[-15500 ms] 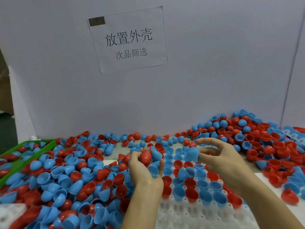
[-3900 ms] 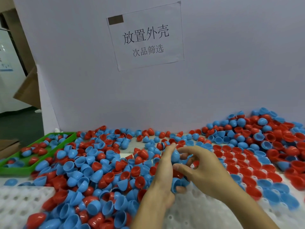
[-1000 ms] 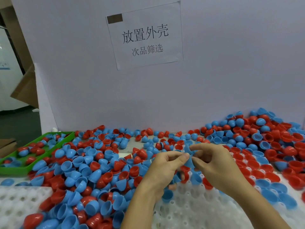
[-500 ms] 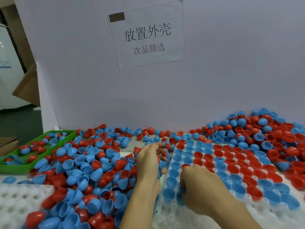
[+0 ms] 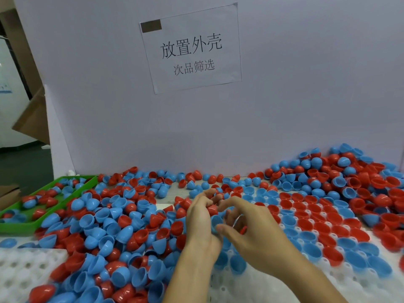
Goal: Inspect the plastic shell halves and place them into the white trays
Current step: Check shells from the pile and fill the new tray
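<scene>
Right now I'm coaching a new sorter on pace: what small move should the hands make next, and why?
Probably pass the blue shell half from the left hand to the right hand, then seat it in a bare pocket of the white tray. It sits between both hands' fingers, and open pockets lie just below.

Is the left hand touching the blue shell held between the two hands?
Touching. In the head view, the left hand has the blue shell pressed against its palm side, with no gap visible. The right hand reaches toward it.

Loose shells crowding left tray
</scene>
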